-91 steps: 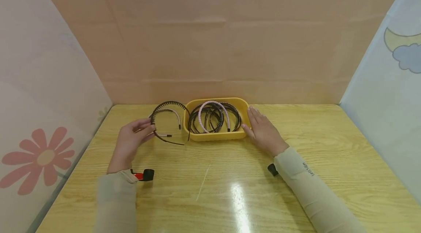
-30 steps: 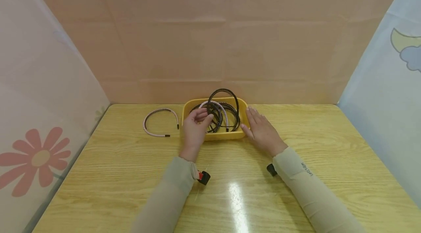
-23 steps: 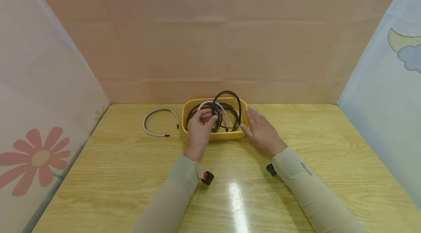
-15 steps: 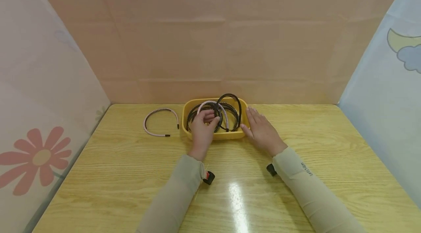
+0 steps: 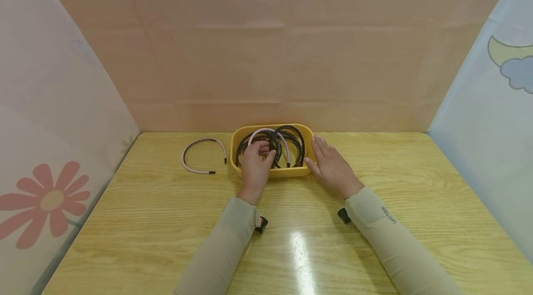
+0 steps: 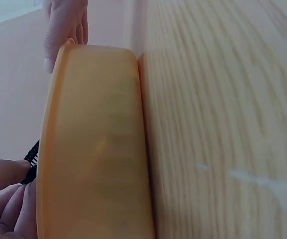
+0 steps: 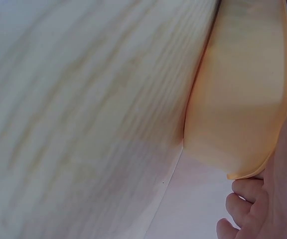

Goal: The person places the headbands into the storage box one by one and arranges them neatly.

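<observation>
A yellow plastic basket (image 5: 287, 173) holds several black toothed headbands and a pink-wrapped one (image 5: 262, 130). Over its middle, my left hand (image 5: 255, 165) pinches a black toothed headband (image 5: 290, 127) between thumb and fingers. That headband arches towards the basket's right end, overlapping the others. In the left wrist view, part of the black headband (image 6: 33, 160) shows between the fingertips, beyond the rim. My right hand (image 5: 335, 169) holds the basket's right end, thumb over the rim and fingers along the outside. The right wrist view shows those fingers (image 7: 245, 189) bent below the rim.
Left of the basket, another pink-wrapped headband (image 5: 183, 158) with black tips lies on the wooden table (image 5: 166, 212). A plain brown backdrop (image 5: 266, 54) rises behind the basket, with printed panels on both sides.
My left hand has carried the black headband from beside the basket rightwards into it, and the headband's arch has sunk below the far rim. My right hand stays on the basket.
</observation>
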The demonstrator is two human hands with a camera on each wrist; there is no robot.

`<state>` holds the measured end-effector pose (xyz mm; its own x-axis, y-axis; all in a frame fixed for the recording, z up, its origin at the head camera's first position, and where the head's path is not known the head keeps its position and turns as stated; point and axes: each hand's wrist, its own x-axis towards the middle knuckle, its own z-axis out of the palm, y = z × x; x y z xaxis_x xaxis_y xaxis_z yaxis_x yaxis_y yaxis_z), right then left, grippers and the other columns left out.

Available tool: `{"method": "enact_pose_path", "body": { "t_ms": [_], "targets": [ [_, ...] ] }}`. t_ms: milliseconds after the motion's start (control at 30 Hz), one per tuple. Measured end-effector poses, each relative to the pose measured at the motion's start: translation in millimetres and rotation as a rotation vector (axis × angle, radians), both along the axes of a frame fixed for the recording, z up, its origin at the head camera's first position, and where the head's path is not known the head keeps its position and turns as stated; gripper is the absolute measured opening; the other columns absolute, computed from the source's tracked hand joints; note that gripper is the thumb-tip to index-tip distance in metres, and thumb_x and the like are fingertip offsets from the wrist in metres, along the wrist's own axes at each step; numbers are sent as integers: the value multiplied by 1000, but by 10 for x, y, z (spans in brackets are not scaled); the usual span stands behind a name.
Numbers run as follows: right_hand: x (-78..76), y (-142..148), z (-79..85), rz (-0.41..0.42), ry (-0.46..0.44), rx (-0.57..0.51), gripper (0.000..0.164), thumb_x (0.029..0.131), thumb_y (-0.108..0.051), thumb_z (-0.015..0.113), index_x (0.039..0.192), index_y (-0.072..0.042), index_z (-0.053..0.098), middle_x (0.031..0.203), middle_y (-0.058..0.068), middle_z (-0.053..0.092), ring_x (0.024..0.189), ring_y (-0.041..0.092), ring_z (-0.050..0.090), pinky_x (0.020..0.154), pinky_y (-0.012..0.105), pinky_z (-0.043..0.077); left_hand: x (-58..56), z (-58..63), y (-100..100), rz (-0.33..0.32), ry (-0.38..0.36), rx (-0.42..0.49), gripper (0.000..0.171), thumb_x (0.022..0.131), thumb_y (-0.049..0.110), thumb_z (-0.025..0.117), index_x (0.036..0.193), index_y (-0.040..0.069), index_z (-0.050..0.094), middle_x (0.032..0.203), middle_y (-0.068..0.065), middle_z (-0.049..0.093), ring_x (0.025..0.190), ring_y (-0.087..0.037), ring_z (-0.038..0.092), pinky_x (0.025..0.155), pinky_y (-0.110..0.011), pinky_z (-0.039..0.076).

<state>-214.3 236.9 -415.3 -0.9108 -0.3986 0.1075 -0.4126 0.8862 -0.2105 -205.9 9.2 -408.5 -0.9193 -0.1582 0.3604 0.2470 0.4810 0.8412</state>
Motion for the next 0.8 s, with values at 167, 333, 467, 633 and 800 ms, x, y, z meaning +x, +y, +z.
{"method": "enact_pose_path", "body": {
  "t_ms": [167,333,467,633,800],
  "targets": [
    [-4,2,-7,0,0,-6,73,111,-43,36,158,9,16,166,23,14,154,39,13,123,55,15,17,27,-49,4,36,-82,21,94,8,74,112,-2,72,99,-12,68,91,-27,68,75,-37,59],
    [-8,6,-8,1,-2,-17,73,110,-42,37,158,9,16,167,23,13,154,39,12,123,56,14,29,43,-141,25,137,-117,15,95,7,72,107,-2,74,94,-11,68,86,-26,69,69,-37,60],
    [-5,8,-1,-1,-4,-17,73,110,-42,37,158,9,16,167,23,14,154,40,13,123,56,14,55,64,-270,25,181,-113,13,97,7,69,106,-1,73,93,-10,68,83,-24,68,69,-35,60],
    [-2,11,3,-2,-16,-13,73,110,-42,37,159,8,15,167,22,12,154,38,12,124,55,14,82,59,-492,88,215,-210,14,98,8,66,107,0,74,91,-11,69,81,-26,67,68,-40,58],
    [4,15,8,1,0,-7,73,110,-42,37,158,9,16,167,23,13,154,39,13,123,56,16,55,16,-757,163,182,-277,16,97,8,64,107,0,74,93,-13,71,85,-30,67,73,-45,56]
  ]
}}
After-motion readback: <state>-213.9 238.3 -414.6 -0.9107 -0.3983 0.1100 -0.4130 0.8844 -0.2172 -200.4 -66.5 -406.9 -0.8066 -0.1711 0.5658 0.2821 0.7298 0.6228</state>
